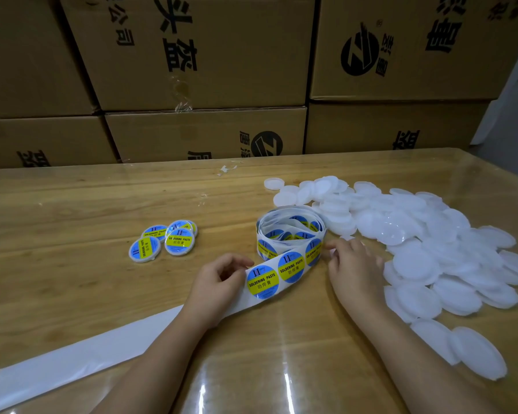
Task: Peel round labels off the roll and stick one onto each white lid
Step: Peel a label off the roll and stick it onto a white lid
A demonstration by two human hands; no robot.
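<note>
As seen from head cam: left hand (222,279) curled, thumb and fingers pinching backing strip (72,360) right beside first label (263,281). Right hand (356,264) apart from it, palm down, fingertips at right side of label roll (290,231); can't tell whether gripping anything. Roll upright mid-table, loosely wound, strip running off toward near-left edge, bare past left hand. Label print: "SOLDERING PASTE" in black on yellow band, blue disc, Chinese characters below. Small cluster of labelled lids (168,239) left of roll, well apart. Pile of white lids (416,231) just right of roll, spreading toward right edge of table (72,204). Room to move: bare wood left of cluster, also between cluster and roll. Cardboard boxes (207,55) stacked along far edge, black Chinese print plus round logo.
</note>
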